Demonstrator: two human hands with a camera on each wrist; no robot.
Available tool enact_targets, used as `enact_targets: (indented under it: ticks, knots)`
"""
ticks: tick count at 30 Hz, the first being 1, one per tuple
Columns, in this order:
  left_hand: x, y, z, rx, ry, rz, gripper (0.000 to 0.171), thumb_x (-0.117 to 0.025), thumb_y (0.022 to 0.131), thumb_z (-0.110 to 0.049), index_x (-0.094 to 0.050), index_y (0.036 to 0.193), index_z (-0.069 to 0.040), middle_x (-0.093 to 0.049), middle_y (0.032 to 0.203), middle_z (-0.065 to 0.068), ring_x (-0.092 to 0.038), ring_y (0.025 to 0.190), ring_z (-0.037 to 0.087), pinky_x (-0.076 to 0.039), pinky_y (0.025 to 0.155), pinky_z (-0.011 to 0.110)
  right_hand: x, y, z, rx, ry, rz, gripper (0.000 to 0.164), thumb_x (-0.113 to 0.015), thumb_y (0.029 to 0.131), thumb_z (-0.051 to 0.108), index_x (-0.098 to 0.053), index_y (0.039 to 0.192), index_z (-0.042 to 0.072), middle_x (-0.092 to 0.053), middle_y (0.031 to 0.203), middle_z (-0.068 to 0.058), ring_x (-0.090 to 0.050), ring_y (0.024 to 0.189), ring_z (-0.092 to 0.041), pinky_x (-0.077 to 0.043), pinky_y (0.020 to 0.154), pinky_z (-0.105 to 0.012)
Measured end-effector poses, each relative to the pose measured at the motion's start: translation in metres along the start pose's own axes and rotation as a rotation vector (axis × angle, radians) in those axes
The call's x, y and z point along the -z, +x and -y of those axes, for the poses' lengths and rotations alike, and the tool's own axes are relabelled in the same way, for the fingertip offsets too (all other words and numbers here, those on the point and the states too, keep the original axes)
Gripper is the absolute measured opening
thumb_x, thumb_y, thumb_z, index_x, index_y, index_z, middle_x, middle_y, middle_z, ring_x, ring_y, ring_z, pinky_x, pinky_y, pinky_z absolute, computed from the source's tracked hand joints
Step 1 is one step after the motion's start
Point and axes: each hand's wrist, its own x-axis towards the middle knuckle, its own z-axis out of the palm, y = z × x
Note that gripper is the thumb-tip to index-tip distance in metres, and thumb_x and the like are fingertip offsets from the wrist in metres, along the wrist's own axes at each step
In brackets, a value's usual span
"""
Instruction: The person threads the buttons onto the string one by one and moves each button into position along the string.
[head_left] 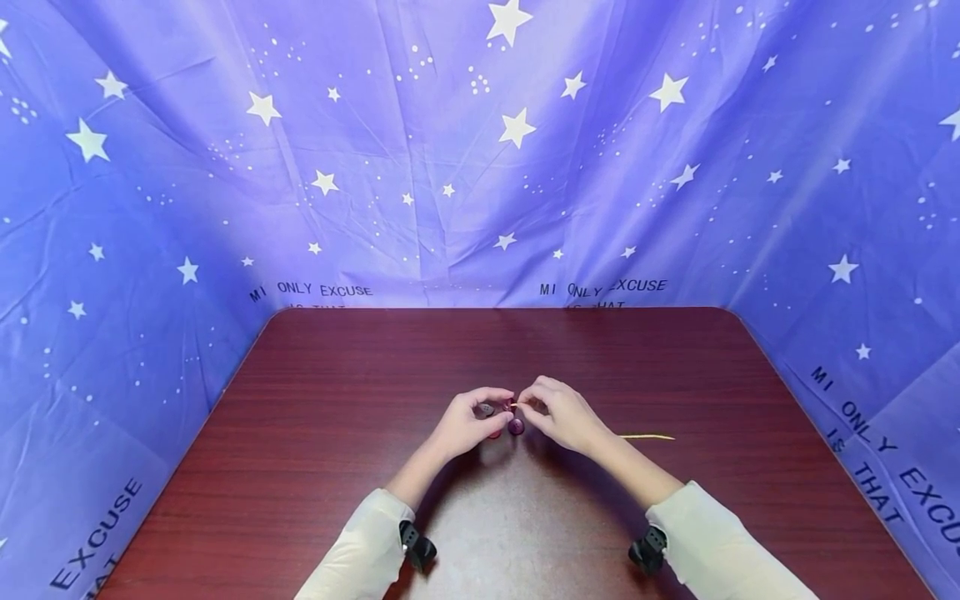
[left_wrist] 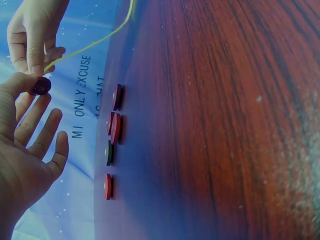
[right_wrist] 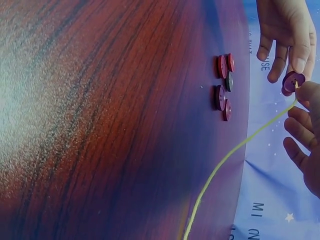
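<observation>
Between its thumb and fingertip, my left hand [head_left: 467,423] holds a dark purple button [right_wrist: 294,80] above the table. Just beside it, my right hand [head_left: 564,417] pinches a yellow cord [right_wrist: 214,175], whose end meets the holes in the button's face. Whether the cord passes right through cannot be seen. From the right hand the cord trails down onto the table. Below the hands lie several buttons: a purple button [right_wrist: 221,97], a red button [right_wrist: 222,66] and a dark grey-green button [right_wrist: 229,81] among them.
The dark red wood-grain table [head_left: 360,358] has rounded far corners. A blue-purple curtain [head_left: 420,167] with white stars and lettering hangs behind it and along both sides. Black wrist cameras [head_left: 418,547] sit at the cream sleeves' cuffs.
</observation>
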Motion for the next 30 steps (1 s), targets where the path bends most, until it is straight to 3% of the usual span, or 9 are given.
enact_targets:
  ticks: [11,18,21,26,30]
  knots:
    - [0.0,0.0,0.001,-0.031,0.012,-0.013,0.029,-0.066,0.084,-0.008,-0.064,0.113,-0.003,-0.069,0.101,0.017,-0.059,0.065,0.008,-0.051,0.057,0.019,-0.002,-0.001,0.002,0.009,0.026,0.002,0.005,-0.068,0.084,0.013,-0.067,0.087,0.016,-0.056,0.077,0.01,-0.052,0.071,-0.003,-0.045,0.062,-0.018]
    - [-0.001,0.0,0.002,-0.033,0.013,-0.02,0.028,-0.068,0.084,-0.011,-0.066,0.112,-0.005,-0.07,0.1,0.015,-0.06,0.066,0.013,-0.05,0.056,0.018,-0.002,-0.002,0.002,0.014,0.043,-0.002,0.004,-0.068,0.084,0.013,-0.067,0.088,0.015,-0.056,0.077,0.01,-0.052,0.07,-0.003,-0.044,0.061,-0.018]
    - [-0.002,0.0,0.002,-0.037,0.007,-0.019,0.029,-0.068,0.084,-0.009,-0.065,0.113,-0.004,-0.07,0.1,0.016,-0.06,0.067,0.018,-0.05,0.056,0.017,-0.002,-0.001,0.003,0.007,0.043,-0.001,0.005,-0.068,0.084,0.012,-0.067,0.087,0.016,-0.056,0.077,0.01,-0.052,0.07,-0.002,-0.044,0.061,-0.017]
    - [-0.003,0.0,0.002,-0.046,0.015,-0.011,0.03,-0.066,0.085,-0.003,-0.062,0.114,0.002,-0.068,0.101,0.021,-0.058,0.064,0.014,-0.049,0.055,0.016,-0.002,-0.001,0.004,-0.007,0.051,0.013,0.002,-0.067,0.085,0.015,-0.067,0.088,0.015,-0.056,0.077,0.01,-0.052,0.07,-0.002,-0.044,0.061,-0.017]
    - [0.0,-0.006,-0.017,-0.062,0.011,-0.001,0.028,-0.064,0.084,0.0,-0.062,0.112,0.007,-0.067,0.101,0.025,-0.058,0.066,0.016,-0.049,0.056,0.015,-0.002,-0.001,0.005,-0.016,0.063,0.022,0.004,-0.065,0.087,0.016,-0.068,0.088,0.013,-0.056,0.077,0.01,-0.053,0.07,-0.003,-0.045,0.062,-0.017]
